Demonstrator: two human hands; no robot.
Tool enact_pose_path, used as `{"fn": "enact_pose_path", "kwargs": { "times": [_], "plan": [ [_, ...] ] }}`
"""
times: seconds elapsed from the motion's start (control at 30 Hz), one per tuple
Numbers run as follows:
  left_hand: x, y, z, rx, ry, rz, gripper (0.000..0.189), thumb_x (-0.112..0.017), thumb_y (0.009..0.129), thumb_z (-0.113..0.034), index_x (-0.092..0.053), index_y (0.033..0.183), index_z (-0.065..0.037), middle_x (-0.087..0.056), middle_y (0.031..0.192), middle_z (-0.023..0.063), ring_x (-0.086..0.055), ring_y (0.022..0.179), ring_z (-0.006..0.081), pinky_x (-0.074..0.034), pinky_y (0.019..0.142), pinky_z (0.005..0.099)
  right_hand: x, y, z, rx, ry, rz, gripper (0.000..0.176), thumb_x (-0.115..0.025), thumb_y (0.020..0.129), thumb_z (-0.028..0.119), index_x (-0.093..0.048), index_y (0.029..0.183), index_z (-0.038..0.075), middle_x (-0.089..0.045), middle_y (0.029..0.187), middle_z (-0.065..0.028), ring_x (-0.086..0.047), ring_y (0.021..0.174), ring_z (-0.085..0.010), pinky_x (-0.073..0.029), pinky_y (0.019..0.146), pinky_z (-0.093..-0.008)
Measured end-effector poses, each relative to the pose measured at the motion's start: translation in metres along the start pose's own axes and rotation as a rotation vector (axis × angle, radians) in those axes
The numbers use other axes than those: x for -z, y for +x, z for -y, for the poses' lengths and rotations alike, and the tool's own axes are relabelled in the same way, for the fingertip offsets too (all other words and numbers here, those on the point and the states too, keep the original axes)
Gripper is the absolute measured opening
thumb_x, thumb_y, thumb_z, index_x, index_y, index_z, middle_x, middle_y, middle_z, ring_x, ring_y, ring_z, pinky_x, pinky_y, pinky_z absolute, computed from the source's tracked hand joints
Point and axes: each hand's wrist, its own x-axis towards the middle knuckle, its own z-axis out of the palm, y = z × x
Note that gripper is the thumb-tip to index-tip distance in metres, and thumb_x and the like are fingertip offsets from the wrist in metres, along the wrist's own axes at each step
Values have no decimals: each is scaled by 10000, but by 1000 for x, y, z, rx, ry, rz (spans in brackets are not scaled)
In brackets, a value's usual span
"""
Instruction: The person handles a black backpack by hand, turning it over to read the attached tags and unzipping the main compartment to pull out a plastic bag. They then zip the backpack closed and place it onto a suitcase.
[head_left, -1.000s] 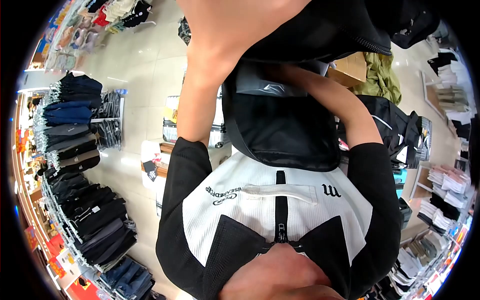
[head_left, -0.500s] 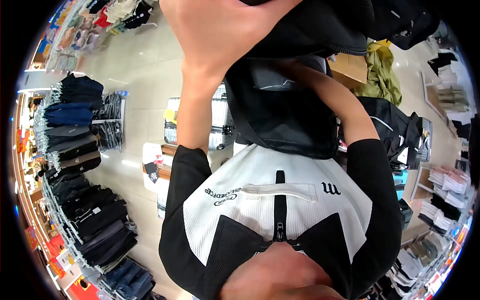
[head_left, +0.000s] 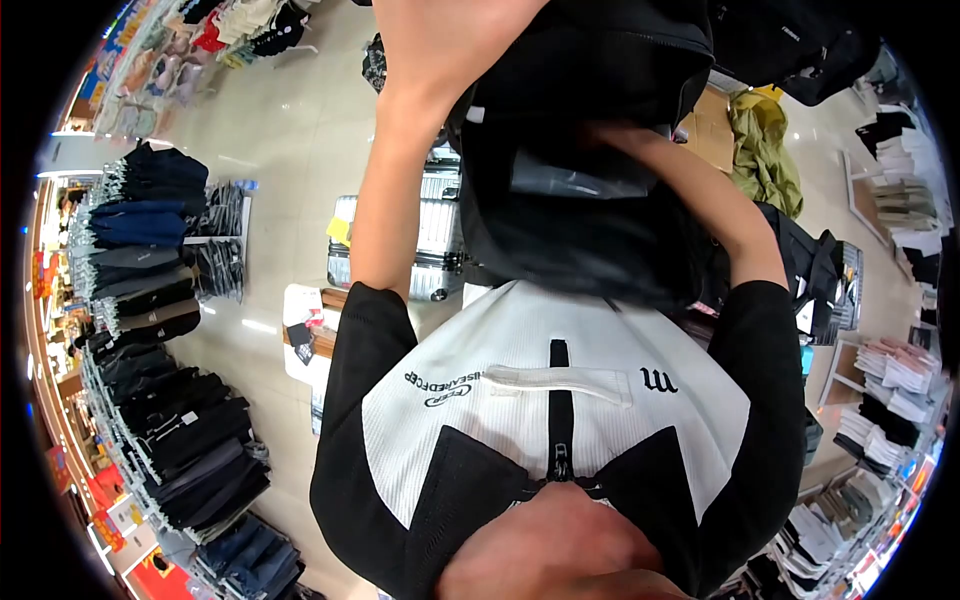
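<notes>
A black backpack (head_left: 590, 255) hangs open against my chest, its upper flap (head_left: 610, 60) raised and edged with a zipper. My left hand (head_left: 455, 40) is at the top edge of the view, closed on the raised side of the backpack; its fingertips are cut off or hidden. Into the dark opening reaches my right hand (head_left: 612, 135), smeared by motion, with its fingers lost in shadow. Just below it, inside the backpack, shows a greyish, shiny plastic-looking piece (head_left: 575, 178).
A silver suitcase (head_left: 437, 215) stands to the left. Right of the backpack are a cardboard box (head_left: 710, 130), olive-green cloth (head_left: 765, 150) and another black bag (head_left: 800, 255). Racks of dark clothes (head_left: 185, 410) line the left; folded garments (head_left: 885, 390) are stacked at the right.
My right hand has moved slightly up inside the backpack and blurs. The backpack has shifted a little to the right and its opening looks wider. My left hand has moved slightly up.
</notes>
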Motion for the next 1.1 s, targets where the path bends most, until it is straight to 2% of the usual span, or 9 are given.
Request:
{"fn": "enact_pose_path", "kwargs": {
  "times": [0.2,0.27,0.4,0.53,0.6,0.67,0.77,0.87,1.1],
  "plan": [
    [11,-6,6,32,45,-39,274,-807,738,-146,-623,884,-5,-659,753,106,-630,673,163,-488,656,284,69,-147,54,169,509,169,611,-531,944,529,-549,1328,54,-606,1298,-125,-558,1213,-309,-432,1019,-373],
    [13,-7,5,86,56,-23,273,-808,736,-146,-625,882,-5,-663,754,106,-635,680,158,-489,655,283,67,-195,50,594,616,119,667,-632,877,519,-529,1359,70,-545,1384,-97,-467,1314,-337,-371,1078,-420],
    [6,-8,6,156,61,15,271,-806,735,-147,-628,879,-2,-662,755,112,-636,684,153,-489,650,283,61,-242,77,437,435,51,787,-793,725,447,-522,1363,76,-504,1420,-93,-362,1389,-343,-252,1141,-507],
    [-2,-9,2,227,104,152,281,-802,742,-174,-643,906,-9,-674,781,126,-662,711,175,-501,665,295,49,-238,75,610,480,-13,540,-802,725,364,-662,1134,40,-652,1179,-84,-563,1194,-293,-318,1104,-464],
    [-4,-11,1,230,150,235,303,-803,744,-192,-648,936,-18,-681,796,130,-674,730,186,-510,684,302,41,-230,79,499,459,-376,165,-747,792,175,-702,893,53,-686,873,-67,-655,861,-266,-504,853,-394],
    [-6,-18,2,196,224,311,333,-807,743,-211,-651,974,-28,-687,810,130,-684,749,195,-518,706,306,54,-218,76,205,596,-675,147,-653,869,128,-685,962,19,-665,847,-58,-626,780,-162,-501,691,-289],
    [-3,-27,10,263,39,423,459,-803,759,-230,-594,1121,-40,-685,949,122,-671,902,216,-504,825,315,58,-172,48,-58,838,-1094,193,-600,955,158,-672,1070,22,-647,899,28,-541,795,-43,-432,698,-185],
    [2,-36,24,376,-23,518,579,-792,774,-229,-511,1244,-43,-642,1094,141,-620,1056,249,-464,930,338,62,-127,39,225,966,-1296,171,-612,946,122,-674,1078,33,-647,914,32,-552,829,-52,-444,780,-192],
    [11,-48,26,430,-15,529,901,-865,666,-278,-388,1400,-64,-569,1254,178,-547,1197,303,-420,1026,375,71,-106,30,445,865,-1343,165,-592,975,118,-669,1056,-4,-641,1009,-2,-547,934,-79,-378,852,-186]
  ]
}}
